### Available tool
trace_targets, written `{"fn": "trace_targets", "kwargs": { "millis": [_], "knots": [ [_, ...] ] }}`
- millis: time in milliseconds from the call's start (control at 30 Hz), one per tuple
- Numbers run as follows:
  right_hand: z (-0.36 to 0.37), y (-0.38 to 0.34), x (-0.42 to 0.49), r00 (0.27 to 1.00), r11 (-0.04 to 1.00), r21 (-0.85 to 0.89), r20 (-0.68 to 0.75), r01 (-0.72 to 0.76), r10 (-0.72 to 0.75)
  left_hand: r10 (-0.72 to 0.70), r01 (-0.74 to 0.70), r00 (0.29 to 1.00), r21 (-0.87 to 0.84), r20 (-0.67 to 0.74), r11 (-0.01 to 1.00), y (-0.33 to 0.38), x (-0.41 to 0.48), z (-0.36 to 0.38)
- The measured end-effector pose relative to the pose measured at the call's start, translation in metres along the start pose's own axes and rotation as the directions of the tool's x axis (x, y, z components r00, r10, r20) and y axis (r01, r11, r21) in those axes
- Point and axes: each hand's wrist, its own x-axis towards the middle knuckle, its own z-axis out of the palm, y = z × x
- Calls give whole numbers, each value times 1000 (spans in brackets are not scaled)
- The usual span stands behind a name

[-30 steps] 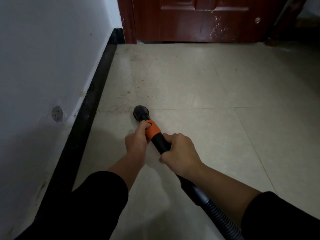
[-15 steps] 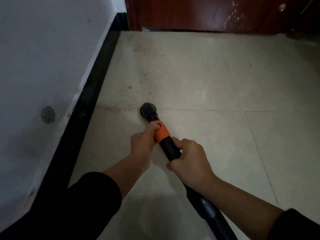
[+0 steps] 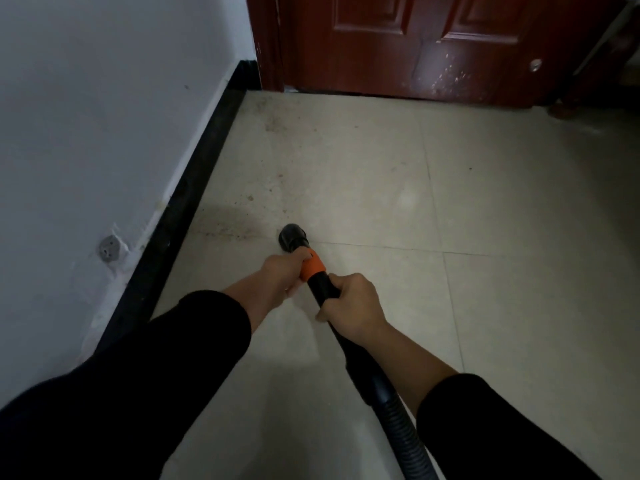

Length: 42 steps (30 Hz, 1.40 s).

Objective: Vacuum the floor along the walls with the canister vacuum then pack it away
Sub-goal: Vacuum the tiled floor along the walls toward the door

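A black vacuum hose with a ribbed lower part runs up from the bottom right to a round black nozzle that points down at the beige tile floor. An orange collar sits just behind the nozzle. My left hand grips the tube at the collar. My right hand grips the black tube a little further back. A patch of dark dust and grit lies on the tile just left of the nozzle, near the wall. The canister itself is out of view.
A pale wall with a black skirting board runs along the left; a small round grey fitting sits low on it. A dark red door closes the far end. Open tile floor stretches to the right.
The view has tilted up, showing more of the door. The nozzle stays by the tile joint near the dust patch, and both hands keep their hold on the tube.
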Motion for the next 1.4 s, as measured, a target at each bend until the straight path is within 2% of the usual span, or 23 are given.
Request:
{"fn": "trace_targets", "kwargs": {
  "millis": [267, 433, 533, 867, 1400],
  "knots": [
    [-5, -4, 15, 999, 997, 68, 2, -36, 36, 58, -56, 998, 138, -11, 989, 13, 19, 0],
    [-3, -1, 31, 996, 990, 128, -65, -56, 65, 94, -94, 995, -17, -22, 995, 2, 37, 13],
    [2, 1, 32, 996, 985, 165, -57, -57, 67, 101, -103, 994, -71, -28, 992, -7, 43, 12],
    [19, -12, 41, 1000, 974, 224, -16, -16, 20, 85, -85, 996, -167, -12, 982, -3, 48, -13],
    [45, -35, 48, 996, 963, 268, 79, 14, -37, 102, -125, 989, -236, -105, 964, -3, 48, -51]
  ]
}}
